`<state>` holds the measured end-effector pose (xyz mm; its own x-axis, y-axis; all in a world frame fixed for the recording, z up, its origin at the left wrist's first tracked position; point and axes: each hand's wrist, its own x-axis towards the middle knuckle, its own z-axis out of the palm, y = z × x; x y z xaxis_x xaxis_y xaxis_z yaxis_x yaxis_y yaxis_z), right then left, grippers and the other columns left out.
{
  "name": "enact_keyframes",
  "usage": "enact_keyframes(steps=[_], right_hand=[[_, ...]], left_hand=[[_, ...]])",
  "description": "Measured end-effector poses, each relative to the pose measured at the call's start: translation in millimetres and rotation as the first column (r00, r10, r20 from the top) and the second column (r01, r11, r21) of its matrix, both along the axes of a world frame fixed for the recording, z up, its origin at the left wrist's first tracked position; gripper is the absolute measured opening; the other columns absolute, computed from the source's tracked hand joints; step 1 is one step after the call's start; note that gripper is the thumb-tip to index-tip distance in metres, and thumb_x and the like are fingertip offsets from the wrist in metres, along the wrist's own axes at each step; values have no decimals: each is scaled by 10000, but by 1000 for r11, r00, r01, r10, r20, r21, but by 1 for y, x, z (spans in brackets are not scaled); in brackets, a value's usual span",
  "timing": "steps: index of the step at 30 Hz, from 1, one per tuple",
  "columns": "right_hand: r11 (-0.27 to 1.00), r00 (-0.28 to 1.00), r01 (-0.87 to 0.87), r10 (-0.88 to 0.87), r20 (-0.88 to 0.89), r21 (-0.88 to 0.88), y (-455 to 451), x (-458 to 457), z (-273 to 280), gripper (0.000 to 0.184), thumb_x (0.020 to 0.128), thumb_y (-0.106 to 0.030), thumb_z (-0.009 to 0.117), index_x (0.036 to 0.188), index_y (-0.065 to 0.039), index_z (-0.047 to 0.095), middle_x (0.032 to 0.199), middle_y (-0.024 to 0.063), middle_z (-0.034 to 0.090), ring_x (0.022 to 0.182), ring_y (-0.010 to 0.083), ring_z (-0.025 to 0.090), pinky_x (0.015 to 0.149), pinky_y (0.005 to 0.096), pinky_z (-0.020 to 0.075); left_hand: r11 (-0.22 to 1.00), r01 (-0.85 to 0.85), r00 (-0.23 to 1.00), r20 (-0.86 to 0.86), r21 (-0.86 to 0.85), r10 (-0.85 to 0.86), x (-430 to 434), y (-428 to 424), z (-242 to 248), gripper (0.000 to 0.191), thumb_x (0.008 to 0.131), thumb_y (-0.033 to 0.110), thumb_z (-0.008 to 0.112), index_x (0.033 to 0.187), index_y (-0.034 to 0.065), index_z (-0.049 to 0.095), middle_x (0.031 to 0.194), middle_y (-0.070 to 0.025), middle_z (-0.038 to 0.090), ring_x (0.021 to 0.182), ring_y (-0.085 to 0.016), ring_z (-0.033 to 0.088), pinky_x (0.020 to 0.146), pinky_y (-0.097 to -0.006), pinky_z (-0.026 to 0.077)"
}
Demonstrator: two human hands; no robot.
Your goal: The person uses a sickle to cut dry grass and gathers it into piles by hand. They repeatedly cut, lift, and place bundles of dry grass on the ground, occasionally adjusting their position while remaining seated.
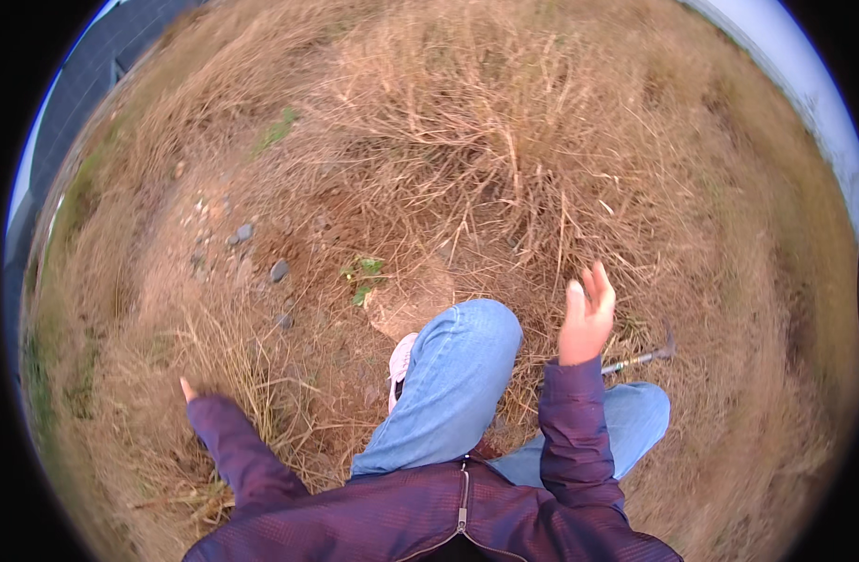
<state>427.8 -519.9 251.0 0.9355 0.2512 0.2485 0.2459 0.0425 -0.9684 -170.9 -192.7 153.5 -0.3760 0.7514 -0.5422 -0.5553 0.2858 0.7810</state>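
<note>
My right hand [587, 319] is raised above the dry grass with its fingers up and nothing in it. On the grass just beyond its wrist lies a hand tool [640, 360] with a pale handle and a dark, curved metal head; part of the handle is hidden behind my sleeve. Out to the left, a single finger of my left hand [188, 390] shows past the cuff, and the rest is hidden. A tuft of dry grass [254, 379] stands beside that sleeve. I am low to the ground, with one bent knee in blue jeans [464, 358] in front.
A large clump of dry grass [507, 140] spreads ahead. Grey stones [280, 270] lie on bare soil to the left. A small green plant [365, 277] grows by a flat tan rock [401, 309], near my pale shoe [401, 365]. Dark panels [85, 91] show at the upper left.
</note>
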Motion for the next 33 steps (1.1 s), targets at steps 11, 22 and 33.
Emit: enact_keyframes(steps=[11,22,33], right_hand=[[952,999,45,-38,29,-304,-93,-62,-111,542,828,-6,597,1321,58,382,1372,206,354,1129,270,516,876,330,493],[757,990,138,-88,110,-639,-128,-92,-174,521,778,-123,645,1233,41,451,1247,270,454,1182,414,449,1021,443,377],[727,998,-52,17,-57,-684,-141,-98,-180,441,785,-152,651,1161,28,506,1037,275,577,1003,419,564,890,477,459]], left_hand=[[917,390,905,-218,84,-365,318,-16,48,607,755,109,675,1296,-34,442,1318,-167,471,1274,-260,389,1062,-497,260],[24,796,140,-145,605,-979,485,-312,198,368,824,-89,545,1172,-14,456,982,-148,604,755,-216,620,764,-372,553],[-234,904,-180,-178,358,-967,453,-359,143,287,834,-52,568,1103,-8,478,934,-122,632,683,-145,588,687,-299,538]])
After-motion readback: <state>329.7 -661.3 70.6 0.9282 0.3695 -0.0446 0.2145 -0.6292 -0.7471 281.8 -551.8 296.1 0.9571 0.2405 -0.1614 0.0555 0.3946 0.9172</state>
